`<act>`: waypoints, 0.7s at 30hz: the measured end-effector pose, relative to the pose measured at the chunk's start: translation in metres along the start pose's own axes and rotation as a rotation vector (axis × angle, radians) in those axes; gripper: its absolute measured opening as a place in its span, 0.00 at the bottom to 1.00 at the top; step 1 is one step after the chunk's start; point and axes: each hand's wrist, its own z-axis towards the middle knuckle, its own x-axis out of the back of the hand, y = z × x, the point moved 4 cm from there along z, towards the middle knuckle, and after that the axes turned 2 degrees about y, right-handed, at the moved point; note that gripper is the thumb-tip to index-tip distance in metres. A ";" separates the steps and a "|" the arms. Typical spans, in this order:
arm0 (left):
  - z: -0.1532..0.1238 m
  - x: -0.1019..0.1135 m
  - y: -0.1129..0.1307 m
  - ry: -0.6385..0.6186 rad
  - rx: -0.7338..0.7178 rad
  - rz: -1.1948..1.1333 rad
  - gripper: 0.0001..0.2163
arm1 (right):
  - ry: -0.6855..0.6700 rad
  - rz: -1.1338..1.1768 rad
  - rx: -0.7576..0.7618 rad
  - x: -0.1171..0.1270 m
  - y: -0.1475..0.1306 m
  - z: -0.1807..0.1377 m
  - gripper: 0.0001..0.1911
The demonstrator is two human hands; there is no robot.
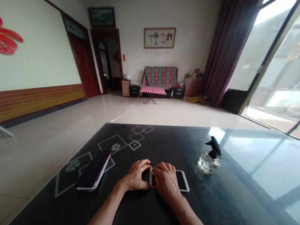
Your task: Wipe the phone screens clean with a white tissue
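A: Anything between the left hand (138, 175) and the right hand (166, 178)?

B: Yes, a white phone (182, 180) with a dark screen. Lying flat on the glossy black counter (171, 141), well in from both the far edge and the left edge.

A: Left hand first, then. How far open?

B: Curved at the phone's left end, with thumb and forefinger parted and a clear gap between them.

A: And the right?

B: Laid palm down across the phone, with fingers bent and close together, hiding much of the screen and leaving the right end bare.

A: Gripping with either of the two hands?

B: Can't tell; too much hidden beneath the fingers to judge.

A: Anything toward the left edge?

B: Yes, a dark flat case (94, 170) with a white rim. Set slantwise beside a pale pattern (116, 147) of squares and flowers. Follow that up toward the far left corner.

A: And over on the other side?

B: Find a clear spray bottle (209, 163) with a black trigger head, standing upright to the right of the phone, well apart from it and nearer to the far edge.
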 end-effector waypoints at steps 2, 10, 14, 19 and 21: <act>-0.001 0.001 0.001 -0.001 -0.003 0.001 0.33 | 0.002 0.024 0.017 0.002 -0.004 -0.006 0.08; -0.001 -0.001 -0.001 0.009 -0.026 0.036 0.31 | 0.010 0.130 0.023 0.010 -0.016 -0.028 0.08; -0.001 -0.002 -0.001 0.008 -0.023 0.045 0.31 | 0.007 0.139 0.030 0.010 -0.016 -0.028 0.08; -0.001 0.001 0.003 -0.008 -0.015 0.046 0.32 | -0.027 0.065 0.034 0.006 -0.011 -0.012 0.08; -0.001 0.001 0.002 -0.005 -0.016 0.039 0.32 | -0.036 0.036 0.035 0.003 -0.009 -0.006 0.08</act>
